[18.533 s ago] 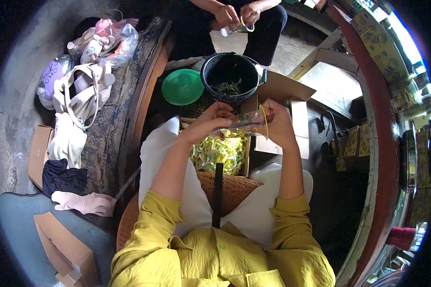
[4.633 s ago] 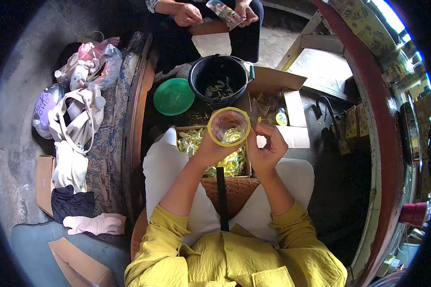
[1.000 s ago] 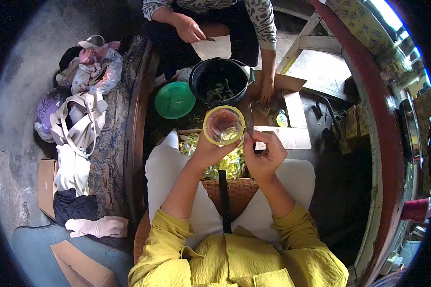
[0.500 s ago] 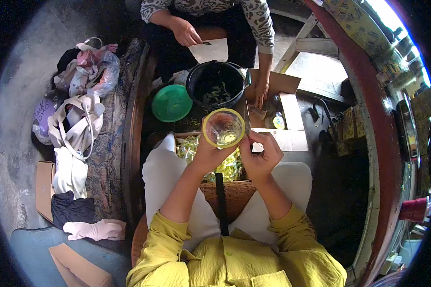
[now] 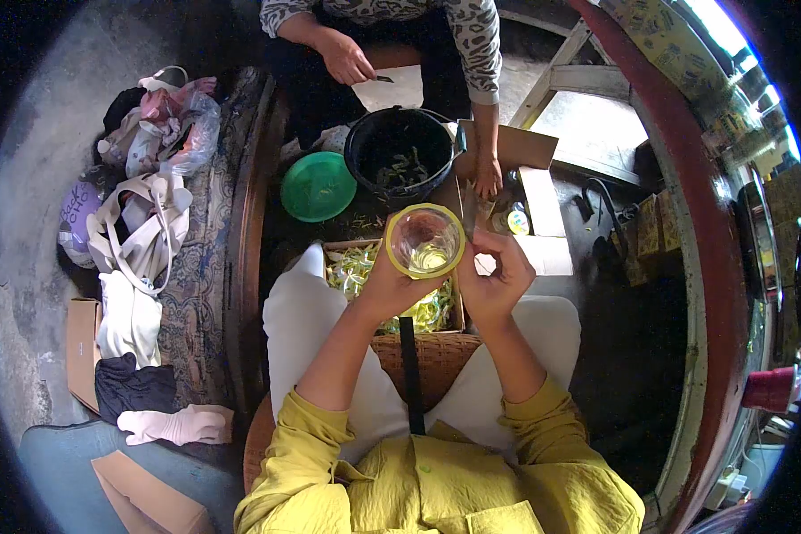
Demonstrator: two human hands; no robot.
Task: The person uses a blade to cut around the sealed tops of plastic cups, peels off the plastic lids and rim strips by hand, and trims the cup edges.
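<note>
My left hand [image 5: 389, 289] is wrapped round a clear cup [image 5: 425, 240] with a yellow rim, its mouth facing up toward me. Some pale yellow shows at the cup's bottom. Close to the cup's right side, my right hand [image 5: 500, 278] has its fingers pinched on a thin, dark, blade-like strip [image 5: 469, 209] that points away from me; its exact kind is unclear. Below both hands, a cardboard box [image 5: 459, 316] between my knees holds many glossy yellow-green pieces.
Opposite me a person's hand [image 5: 345, 58] holds a small dark blade; the other hand [image 5: 487, 176] reaches into an open carton [image 5: 543, 200]. Between us stand a black bucket [image 5: 365, 178] and a green lid or basin [image 5: 319, 187]. Bags [image 5: 142, 222] lie on the left bench.
Both my hands and the cup have shifted slightly right. My right-hand fingers have turned a little beside the cup. The other person's reaching hand has moved slightly within the carton.
</note>
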